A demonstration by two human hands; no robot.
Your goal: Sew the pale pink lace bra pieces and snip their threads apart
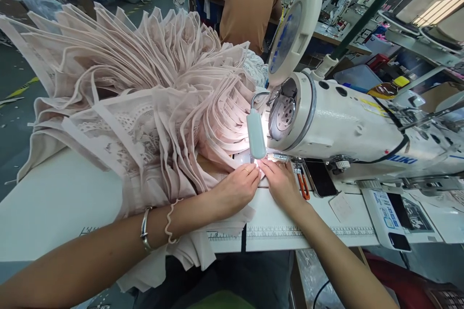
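Note:
My left hand [237, 187] lies flat on pale pink fabric [217, 212] just in front of the needle of a white sewing machine [348, 125]. My right hand [281, 181] presses the same piece beside it, fingertips almost touching under the small lamp [256, 135]. Both hands hold the cloth down against the table; the needle itself is hidden by glare. A big fanned stack of pink lace-trimmed pieces [145, 82] piles up to the left of the machine. My left wrist wears a silver bangle [145, 228].
Orange snips [303, 186] and a dark phone [321, 178] lie by the machine base. A ruler strip [290, 232] runs along the white table's [54, 203] front edge. A person in an orange shirt [248, 0] sits at the station behind.

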